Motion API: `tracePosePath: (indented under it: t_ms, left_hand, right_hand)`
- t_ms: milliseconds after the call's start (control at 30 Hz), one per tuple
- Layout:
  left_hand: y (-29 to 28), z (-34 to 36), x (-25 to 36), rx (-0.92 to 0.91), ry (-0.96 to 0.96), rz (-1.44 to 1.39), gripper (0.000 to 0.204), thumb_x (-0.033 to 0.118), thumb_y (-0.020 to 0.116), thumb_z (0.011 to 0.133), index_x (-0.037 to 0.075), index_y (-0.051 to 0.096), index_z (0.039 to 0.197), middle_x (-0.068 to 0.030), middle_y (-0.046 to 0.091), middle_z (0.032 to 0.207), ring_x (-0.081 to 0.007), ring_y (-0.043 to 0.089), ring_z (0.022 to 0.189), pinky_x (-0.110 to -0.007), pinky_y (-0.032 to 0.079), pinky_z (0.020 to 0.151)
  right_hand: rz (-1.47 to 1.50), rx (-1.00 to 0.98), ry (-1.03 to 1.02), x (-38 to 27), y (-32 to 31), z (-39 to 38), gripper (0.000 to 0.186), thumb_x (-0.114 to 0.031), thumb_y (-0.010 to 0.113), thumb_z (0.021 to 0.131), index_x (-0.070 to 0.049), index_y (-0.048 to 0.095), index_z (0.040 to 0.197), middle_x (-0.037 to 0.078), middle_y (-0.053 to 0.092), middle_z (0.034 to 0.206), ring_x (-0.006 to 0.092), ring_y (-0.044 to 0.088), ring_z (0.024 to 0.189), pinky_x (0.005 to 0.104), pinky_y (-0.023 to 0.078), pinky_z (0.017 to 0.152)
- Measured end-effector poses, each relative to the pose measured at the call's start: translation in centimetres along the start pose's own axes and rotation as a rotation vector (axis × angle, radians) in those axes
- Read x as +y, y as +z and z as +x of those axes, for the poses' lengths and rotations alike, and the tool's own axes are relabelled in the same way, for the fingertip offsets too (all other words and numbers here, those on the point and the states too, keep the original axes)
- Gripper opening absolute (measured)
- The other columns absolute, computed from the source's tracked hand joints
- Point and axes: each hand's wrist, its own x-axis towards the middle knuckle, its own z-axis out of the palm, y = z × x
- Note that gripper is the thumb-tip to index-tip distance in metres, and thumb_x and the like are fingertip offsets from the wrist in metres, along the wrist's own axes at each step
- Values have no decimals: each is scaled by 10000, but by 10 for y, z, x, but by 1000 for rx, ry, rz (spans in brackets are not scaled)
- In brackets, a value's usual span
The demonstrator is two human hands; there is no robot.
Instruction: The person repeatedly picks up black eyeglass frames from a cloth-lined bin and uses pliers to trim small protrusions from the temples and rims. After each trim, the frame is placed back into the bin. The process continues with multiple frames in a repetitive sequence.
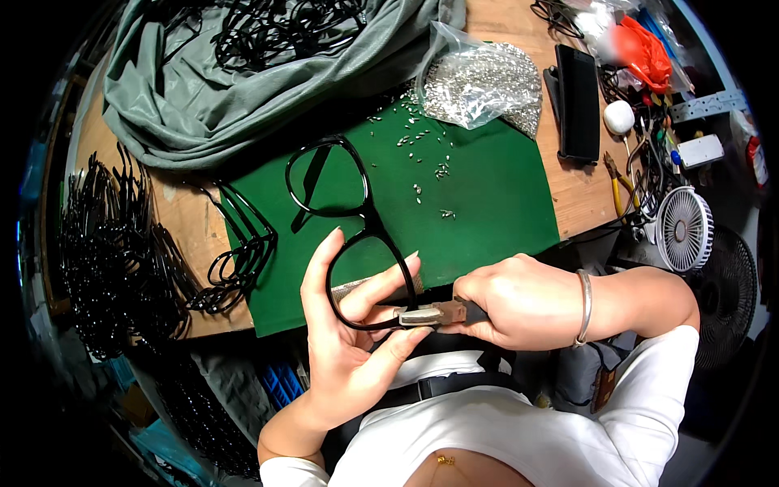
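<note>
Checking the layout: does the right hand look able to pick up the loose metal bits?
Probably not: the right hand holds pliers, though nothing visibly blocks its way to the metal bits.

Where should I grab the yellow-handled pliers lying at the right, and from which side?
Probably take the yellow-handled pliers by the handles, coming from the near left: the handles splay toward the near side, with wooden tabletop along their left, while cables crowd the right. The metal tips point away.

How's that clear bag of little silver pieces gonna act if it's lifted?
The bag would probably sag, its thin plastic being crumpled. It might spill, since loose pieces lie on the green mat. It looks well filled, so likely heavyish.
</note>
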Motion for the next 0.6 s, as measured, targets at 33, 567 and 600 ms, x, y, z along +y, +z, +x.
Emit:
tracePosePath:
  t_ms: [33, 567, 600]
  left_hand:
    - [0, 1, 0, -2, -18, -11, 832, -145, 513, 741, 71, -56, 1309, -248, 412, 1211, -235, 567, 959, -299, 468, 818]
    - [-14, -16, -21, -16, 61, 37, 746, -60, 609, 710, 75, 107, 1244, -216, 503, 1034, -104, 520, 699, -198, 431, 650]
    - [-17, -26, -25, -23, 100, 94, 711, -55, 600, 720, 72, 118, 1228, -226, 510, 1013, -120, 534, 720, -204, 435, 655]
  right_hand:
    - [9, 17, -4, 4, 3, -1, 299, -269, 598, 776, 19, 534, 722, 158, 558, 634, 337, 558, 576, 374, 457, 526]
    - [-426, 314, 65, 54, 35, 9, 540, -278, 589, 755, 63, 430, 1143, 121, 534, 782, 253, 523, 754, 343, 406, 665]
    - [-388, 311, 54, 53, 33, 8, 531, -276, 589, 754, 53, 435, 1141, 121, 535, 781, 256, 524, 756, 347, 407, 667]
